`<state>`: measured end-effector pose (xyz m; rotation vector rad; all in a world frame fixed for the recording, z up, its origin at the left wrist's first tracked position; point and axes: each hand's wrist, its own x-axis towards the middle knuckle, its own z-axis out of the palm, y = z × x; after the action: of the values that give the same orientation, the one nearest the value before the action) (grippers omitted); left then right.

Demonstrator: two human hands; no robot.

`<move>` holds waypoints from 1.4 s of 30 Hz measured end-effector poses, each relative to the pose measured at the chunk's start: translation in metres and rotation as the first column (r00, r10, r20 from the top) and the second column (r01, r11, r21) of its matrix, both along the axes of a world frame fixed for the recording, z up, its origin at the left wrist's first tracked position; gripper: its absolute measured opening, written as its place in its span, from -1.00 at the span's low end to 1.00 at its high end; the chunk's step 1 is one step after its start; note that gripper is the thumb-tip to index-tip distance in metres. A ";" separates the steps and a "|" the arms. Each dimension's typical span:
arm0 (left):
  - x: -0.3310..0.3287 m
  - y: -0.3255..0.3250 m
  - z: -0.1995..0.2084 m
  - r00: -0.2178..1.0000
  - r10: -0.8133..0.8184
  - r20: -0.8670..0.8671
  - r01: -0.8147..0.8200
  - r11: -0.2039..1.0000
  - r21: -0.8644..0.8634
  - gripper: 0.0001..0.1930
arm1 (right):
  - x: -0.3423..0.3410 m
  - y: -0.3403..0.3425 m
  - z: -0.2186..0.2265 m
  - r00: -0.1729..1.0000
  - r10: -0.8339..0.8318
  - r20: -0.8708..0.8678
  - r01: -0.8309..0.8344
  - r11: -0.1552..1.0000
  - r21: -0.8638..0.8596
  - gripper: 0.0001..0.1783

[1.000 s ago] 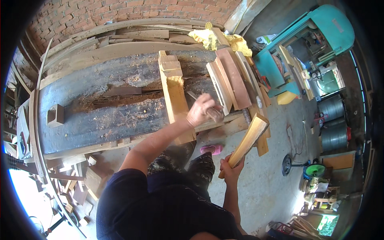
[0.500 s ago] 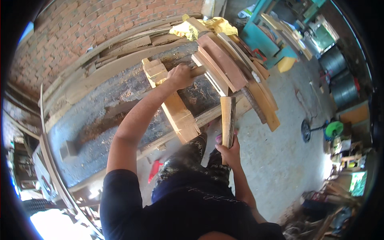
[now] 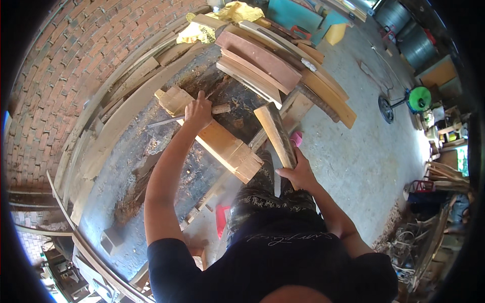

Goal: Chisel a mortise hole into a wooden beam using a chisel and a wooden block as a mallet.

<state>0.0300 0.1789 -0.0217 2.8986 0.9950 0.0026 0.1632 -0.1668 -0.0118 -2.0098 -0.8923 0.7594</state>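
My left hand (image 3: 198,113) is closed around a chisel (image 3: 221,108), its wooden handle sticking out to the right and its grey blade to the left. Beneath that hand a pale, squared timber (image 3: 222,147) lies slanting across the dark workbench (image 3: 151,129), its near end jutting past the bench edge. The chisel crosses over this timber; whether its blade touches the wood I cannot tell. In front of my body, my right hand (image 3: 299,174) grips the lower end of a thick wooden club (image 3: 273,132). The club tilts up to the left, apart from the chisel.
Reddish and tan boards (image 3: 262,60) are stacked on the bench's far right, beside a yellow sack (image 3: 197,33). Long planks (image 3: 111,116) lie along the brick wall (image 3: 106,55). A small dark block (image 3: 111,240) sits at the bench's left end. A green fan (image 3: 419,99) stands on the floor to the right.
My left hand has moved left over the timber with the chisel, whose blade now shows. The club in my right hand has tipped from nearly upright toward the left. The whole view has shifted.
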 end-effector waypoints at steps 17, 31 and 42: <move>-0.009 0.019 0.001 0.874 0.348 0.340 -0.264 0.926 -0.269 -0.68 | -0.024 0.038 -0.040 0.964 0.180 -0.197 -0.171 0.983 0.064 -0.20; -0.008 -0.102 0.074 0.685 0.008 0.729 0.111 0.987 -0.115 -0.76 | -0.009 -0.003 -0.028 0.949 -0.024 -0.316 0.021 1.000 -0.015 -0.25; 0.022 -0.142 0.042 0.361 -0.262 0.895 0.338 0.931 0.136 -0.65 | -0.003 -0.060 0.005 0.914 -0.136 -0.383 0.207 0.966 0.151 -0.53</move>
<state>0.0523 0.0368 0.0207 2.2897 0.2051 1.3355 0.1599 -0.2266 -0.0071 -1.6762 -0.5354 0.8810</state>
